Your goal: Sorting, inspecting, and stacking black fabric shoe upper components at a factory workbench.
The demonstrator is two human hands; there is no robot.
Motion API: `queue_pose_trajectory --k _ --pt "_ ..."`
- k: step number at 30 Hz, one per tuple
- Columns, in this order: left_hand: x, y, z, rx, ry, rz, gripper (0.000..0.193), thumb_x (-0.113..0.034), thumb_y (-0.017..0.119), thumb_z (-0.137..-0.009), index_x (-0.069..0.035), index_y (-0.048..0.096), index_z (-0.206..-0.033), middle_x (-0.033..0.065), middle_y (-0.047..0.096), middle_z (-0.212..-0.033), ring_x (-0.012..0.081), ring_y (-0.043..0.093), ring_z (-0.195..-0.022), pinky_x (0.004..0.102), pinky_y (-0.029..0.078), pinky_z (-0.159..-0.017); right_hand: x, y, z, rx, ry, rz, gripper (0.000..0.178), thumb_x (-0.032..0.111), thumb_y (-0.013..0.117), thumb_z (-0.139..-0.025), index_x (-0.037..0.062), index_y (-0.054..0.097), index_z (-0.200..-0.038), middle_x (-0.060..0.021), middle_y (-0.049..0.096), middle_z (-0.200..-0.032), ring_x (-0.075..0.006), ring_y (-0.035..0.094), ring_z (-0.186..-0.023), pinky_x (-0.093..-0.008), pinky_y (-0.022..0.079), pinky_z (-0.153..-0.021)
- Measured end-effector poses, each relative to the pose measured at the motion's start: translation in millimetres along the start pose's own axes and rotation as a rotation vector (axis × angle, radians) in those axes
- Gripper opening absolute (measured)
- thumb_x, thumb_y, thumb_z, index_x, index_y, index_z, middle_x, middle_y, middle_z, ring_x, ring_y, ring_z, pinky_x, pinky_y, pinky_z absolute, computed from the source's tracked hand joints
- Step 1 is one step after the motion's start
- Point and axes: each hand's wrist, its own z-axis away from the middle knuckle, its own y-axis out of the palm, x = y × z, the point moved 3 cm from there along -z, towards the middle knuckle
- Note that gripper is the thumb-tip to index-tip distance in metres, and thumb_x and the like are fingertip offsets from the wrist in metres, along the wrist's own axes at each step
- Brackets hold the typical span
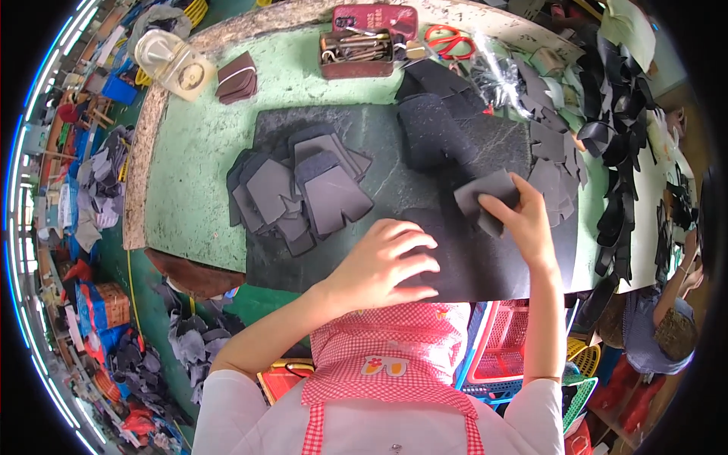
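My right hand [531,220] pinches a dark grey cut piece [485,189] between thumb and fingers, held over the right part of the black mat [318,117]. My left hand [394,258] hovers at the mat's near edge, fingers bent and apart, with nothing visible in it. Left of it lies a loose pile of grey notched pieces [334,197] with dark fuzzy edges. Beyond my right hand rests a dark fuzzy stack [432,133]. More grey cut pieces [553,171] spread along the mat's right side.
Along the table's far side stand a clear plastic container [173,64], a banded brown stack [237,78], a tin of tools [356,57] and red-handled scissors [451,42]. Dark strips [618,189] hang at the right, near another person [660,326]. Baskets [500,341] sit below.
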Motion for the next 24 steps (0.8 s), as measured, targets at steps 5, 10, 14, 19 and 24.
queue_pose_trajectory --k 5,10,14,19,24 --pt "6 -12 -5 -0.131 -0.352 0.147 0.021 -0.014 0.079 -0.08 -0.005 0.061 -0.087 0.0067 0.061 -0.086 0.0279 0.059 -0.087 0.0384 0.046 -0.078 15 38 33 0.442 0.051 0.032 0.025 0.012 0.08 -0.085 -0.001 0.063 -0.098 0.005 0.054 -0.074 -0.0009 0.044 -0.065 -0.0192 0.036 -0.054" --pt "10 -16 19 -0.022 -0.707 0.482 0.019 -0.012 0.073 -0.091 -0.001 0.06 -0.083 0.0021 0.062 -0.067 0.0068 0.058 -0.051 0.0236 0.044 -0.046 0 41 42 0.464 0.318 -0.018 0.019 0.011 0.076 -0.087 -0.0019 0.063 -0.092 0.0017 0.061 -0.071 -0.0038 0.056 -0.064 -0.0209 0.044 -0.056" --pt "10 -12 30 0.051 -0.793 0.436 0.019 -0.014 0.071 -0.093 -0.001 0.061 -0.084 0.0015 0.063 -0.065 0.0051 0.059 -0.047 0.0221 0.043 -0.043 -7 47 50 0.347 0.24 0.139 0.016 0.011 0.072 -0.09 -0.0031 0.065 -0.086 -0.0039 0.068 -0.072 -0.0083 0.066 -0.064 -0.0221 0.051 -0.059" --pt "17 -6 32 0.046 -0.747 0.338 0.019 -0.016 0.071 -0.093 -0.002 0.062 -0.083 0.002 0.064 -0.062 0.0065 0.061 -0.047 0.0221 0.044 -0.044 -5 52 47 0.302 0.208 0.269 0.011 0.008 0.072 -0.09 -0.0009 0.066 -0.088 -0.0034 0.069 -0.072 -0.0079 0.066 -0.063 -0.0204 0.049 -0.054" --pt "17 -4 20 0.123 -0.566 -0.025 0.021 -0.02 0.076 -0.086 -0.005 0.061 -0.085 0.0 0.066 -0.065 0.0143 0.067 -0.055 0.0283 0.047 -0.046 -10 55 50 0.232 0.081 0.393 0.018 0.016 0.077 -0.085 0.0025 0.064 -0.083 -0.0057 0.069 -0.069 -0.0142 0.069 -0.06 -0.0267 0.053 -0.057"
